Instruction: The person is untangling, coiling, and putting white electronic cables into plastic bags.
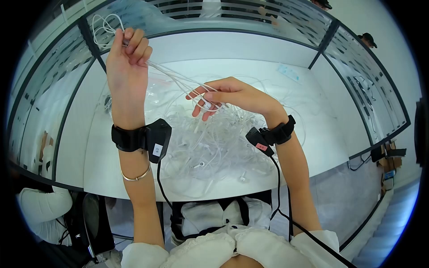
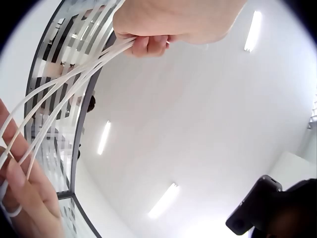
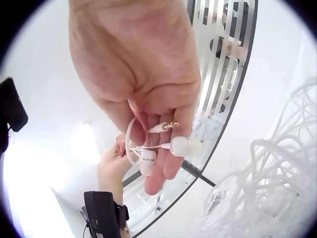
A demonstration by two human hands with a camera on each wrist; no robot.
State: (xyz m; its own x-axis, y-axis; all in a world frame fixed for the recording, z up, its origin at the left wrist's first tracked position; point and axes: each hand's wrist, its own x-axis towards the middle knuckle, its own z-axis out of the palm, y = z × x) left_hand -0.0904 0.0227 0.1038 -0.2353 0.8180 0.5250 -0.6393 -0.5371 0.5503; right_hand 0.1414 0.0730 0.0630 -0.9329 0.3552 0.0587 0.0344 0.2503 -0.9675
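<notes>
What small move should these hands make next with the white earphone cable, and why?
I'd probably bring the left hand down towards the right hand, folding the white strands. They run fairly straight between the hands, and the right one holds both earbuds and the plug close together, so a fold looks manageable.

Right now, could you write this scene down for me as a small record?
left hand: raised, gripping white cable strands
right hand: lower, thumb and fingers holding the same strands
strands: stretched between the hands; one cable or several, I cannot tell
at the right hand: two earbuds and a gold-tipped plug
on the white table: tangled heap of cables, some with earbuds
wrists: a black device on each, bracelet on the left
</notes>
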